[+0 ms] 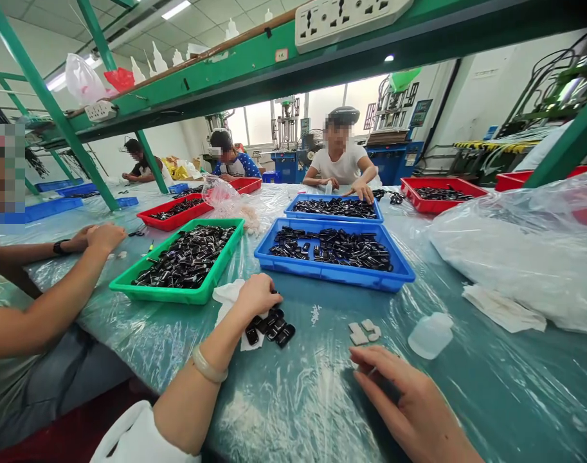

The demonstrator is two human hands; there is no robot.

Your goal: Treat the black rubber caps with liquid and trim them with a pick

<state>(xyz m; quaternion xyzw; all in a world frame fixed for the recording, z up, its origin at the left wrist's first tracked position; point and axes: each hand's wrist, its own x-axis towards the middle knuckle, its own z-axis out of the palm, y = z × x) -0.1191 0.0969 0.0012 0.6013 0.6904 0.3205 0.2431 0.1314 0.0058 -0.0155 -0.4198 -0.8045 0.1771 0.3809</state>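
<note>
My left hand (258, 297), with a pale bangle (209, 365) on its wrist, reaches over a small pile of glossy black pieces (279, 328). Its fingers curl downward and their tips are hidden, so I cannot make out what they grip. Under the pile lies a white cloth or tissue (227, 293). My right hand (403, 400) hovers low over the table, thumb and fingers apart, and no held thing is visible. Just beyond its fingertips are several small whitish pads (364, 332). A translucent plastic bottle (431, 335) lies to their right.
Before me stand a blue tray (332, 273) and a green tray (161, 294) of black pieces; another blue tray (335, 217) is behind. Tiny white bits (315, 314) lie centrally. At right is a large plastic bag (510, 257). A co-worker's hands (103, 238) are left; a green shelf beam (216, 71) spans overhead.
</note>
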